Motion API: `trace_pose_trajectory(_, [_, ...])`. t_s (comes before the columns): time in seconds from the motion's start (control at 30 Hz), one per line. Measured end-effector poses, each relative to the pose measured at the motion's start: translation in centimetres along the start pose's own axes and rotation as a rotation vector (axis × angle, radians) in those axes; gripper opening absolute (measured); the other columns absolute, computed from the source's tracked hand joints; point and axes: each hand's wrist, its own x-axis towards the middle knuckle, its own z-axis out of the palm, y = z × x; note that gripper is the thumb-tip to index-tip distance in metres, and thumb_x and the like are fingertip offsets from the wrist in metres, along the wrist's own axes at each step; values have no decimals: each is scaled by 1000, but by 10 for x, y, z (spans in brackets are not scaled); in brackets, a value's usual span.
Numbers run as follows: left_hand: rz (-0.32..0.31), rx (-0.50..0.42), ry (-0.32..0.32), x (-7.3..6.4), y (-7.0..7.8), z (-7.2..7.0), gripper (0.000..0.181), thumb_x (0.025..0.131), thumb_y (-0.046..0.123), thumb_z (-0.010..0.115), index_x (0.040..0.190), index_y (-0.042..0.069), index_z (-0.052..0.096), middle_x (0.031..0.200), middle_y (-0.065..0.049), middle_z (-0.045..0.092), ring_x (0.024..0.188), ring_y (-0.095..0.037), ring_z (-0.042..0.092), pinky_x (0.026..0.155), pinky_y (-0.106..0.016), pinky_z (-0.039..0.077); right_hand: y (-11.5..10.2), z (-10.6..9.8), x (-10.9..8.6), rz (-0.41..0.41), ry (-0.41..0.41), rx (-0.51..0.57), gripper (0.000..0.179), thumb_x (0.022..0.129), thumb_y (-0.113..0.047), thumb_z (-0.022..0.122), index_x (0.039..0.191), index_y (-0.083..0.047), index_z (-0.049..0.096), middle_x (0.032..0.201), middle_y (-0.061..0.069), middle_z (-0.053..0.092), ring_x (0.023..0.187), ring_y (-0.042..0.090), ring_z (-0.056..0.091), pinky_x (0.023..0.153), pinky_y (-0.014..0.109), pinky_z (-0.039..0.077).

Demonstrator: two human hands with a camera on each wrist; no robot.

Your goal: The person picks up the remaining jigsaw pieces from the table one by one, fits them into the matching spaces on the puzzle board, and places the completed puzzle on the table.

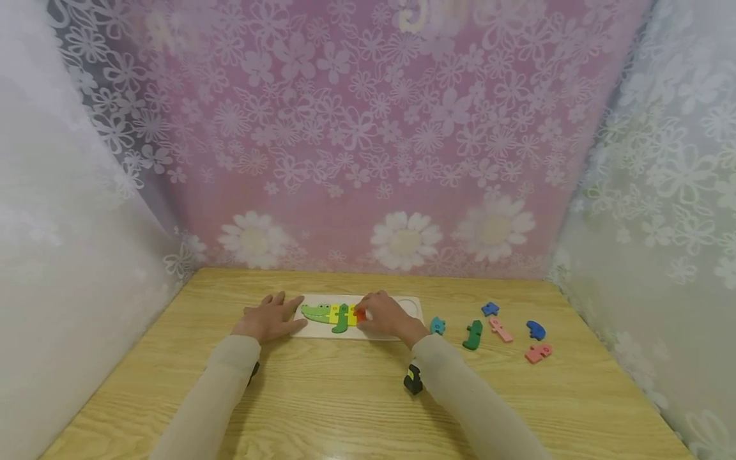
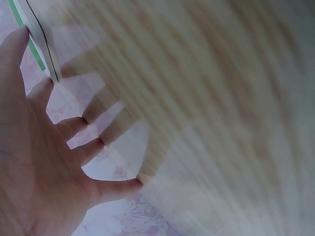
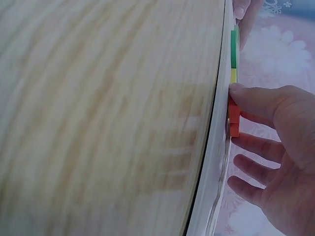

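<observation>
Pink, flower-patterned backdrop (image 1: pixel 356 153) rises behind your wood-grain table (image 1: pixel 333 409). Your right hand (image 1: pixel 388 314) pinches a red piece (image 3: pixel 234 118) between thumb and fingers, over the middle of the pale board (image 1: pixel 316 331); whether the piece is fully seated, you cannot tell. Expect it to be light and stiff, probably painted wood: little risk of crushing it, but the smooth faces may slip if you grip too near the top. Take it by its opposite side edges, as your thumb and fingers do now, and use only mild pressure, since thin interlocking tabs might chip if forced.

Just beside it lie a yellow piece (image 1: pixel 352 315) and a green leg piece (image 1: pixel 340 323), with the green crocodile head (image 1: pixel 315 312) towards the board's left end. At that end your left hand (image 1: pixel 269 319) has its fingers spread apart, thumb and index at the edge. The board looks flat, rigid and light enough to slide, so that edge is a sensible place to steady it.

Farther right on the table lie a teal piece (image 1: pixel 437 325), a dark green piece (image 1: pixel 474 335), two pink pieces (image 1: pixel 501 329) and two blue pieces (image 1: pixel 536 330); lift each by its thick sides.
</observation>
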Motion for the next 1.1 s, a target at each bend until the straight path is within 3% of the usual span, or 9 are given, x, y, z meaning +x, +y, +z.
trace_pose_trajectory(0.5, [-15, 17, -17, 1, 3, -1, 83, 99, 77, 36, 167, 30, 21, 170, -25, 19, 155, -55, 20, 101, -91, 26, 1, 0, -1, -4, 0, -14, 34, 95, -23, 77, 124, -6, 75, 128, 14, 73, 113, 33, 62, 98, 49, 47])
trace_pose_trajectory(0.97, [-20, -19, -18, -4, 8, -6, 81, 101, 72, 40, 166, 27, 25, 169, -27, 22, 153, -57, 21, 100, -91, 26, 1, 3, 0, 24, 22, -38, 33, 93, -29, 79, 121, -11, 77, 115, 5, 78, 97, 25, 64, 88, 44, 54])
trace_pose_trajectory(1.1, [-13, -19, -21, -3, 7, -6, 81, 101, 71, 41, 166, 27, 24, 169, -28, 21, 153, -57, 20, 100, -91, 25, 2, 3, -2, 30, 10, -35, 35, 94, -32, 77, 123, -12, 76, 125, 8, 74, 106, 31, 63, 93, 50, 54])
